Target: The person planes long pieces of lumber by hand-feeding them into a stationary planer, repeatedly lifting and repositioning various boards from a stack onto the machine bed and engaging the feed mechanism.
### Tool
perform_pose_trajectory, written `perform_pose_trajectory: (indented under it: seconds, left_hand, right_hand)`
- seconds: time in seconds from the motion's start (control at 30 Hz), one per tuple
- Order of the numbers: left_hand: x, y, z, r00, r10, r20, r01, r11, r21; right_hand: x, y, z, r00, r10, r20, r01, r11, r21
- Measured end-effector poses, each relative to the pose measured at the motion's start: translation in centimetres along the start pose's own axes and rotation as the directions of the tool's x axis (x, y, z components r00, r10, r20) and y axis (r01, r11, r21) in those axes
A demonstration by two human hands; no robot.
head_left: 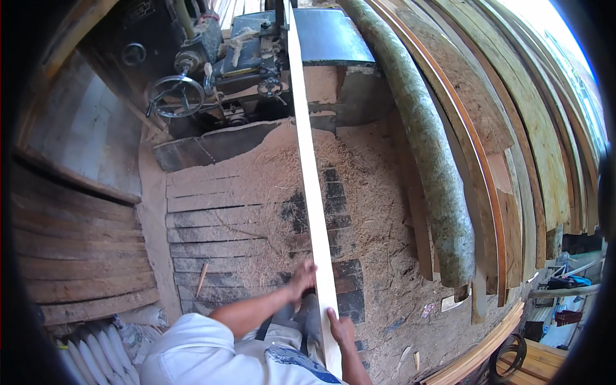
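A long, pale wooden board runs from beside my body up to a band saw-like machine at the far end. My left hand is closed at the board's left edge, its fingertips partly hidden beneath the wood. Lower down, my right hand grips the right edge, with the thumb on top and the other fingers out of sight underneath. The board's far end passes the machine's dark metal table, close to its fence and clamps.
A spoked handwheel sits on the machine's left. Sawdust covers the slatted floor. To the right lean a round log and several planks. Stacked boards lie left, with white sacks below. A black coil rests at lower right.
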State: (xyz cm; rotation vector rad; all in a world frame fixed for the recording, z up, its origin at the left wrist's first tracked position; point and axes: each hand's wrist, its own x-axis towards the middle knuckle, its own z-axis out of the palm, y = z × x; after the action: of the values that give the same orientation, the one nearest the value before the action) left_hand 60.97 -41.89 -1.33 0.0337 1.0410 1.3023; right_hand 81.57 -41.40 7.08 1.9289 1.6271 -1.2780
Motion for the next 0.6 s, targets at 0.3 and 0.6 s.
perform_pose_trajectory:
  seconds: [0.3, 0.6]
  left_hand:
    - [3.4, 6.1, 2.1, 0.933, -0.299, -0.201, 0.358, 0.829, 0.429]
    - [28.5, 32.8, -2.7, 0.97, -0.068, -0.234, 0.04, 0.992, -0.122]
  right_hand:
    - [15.8, -27.3, -6.2, 0.935, -0.345, 0.081, 0.306, 0.9, 0.31]
    - [12.7, -12.7, -4.9, 0.893, -0.11, 0.437, -0.075, 0.92, 0.384]
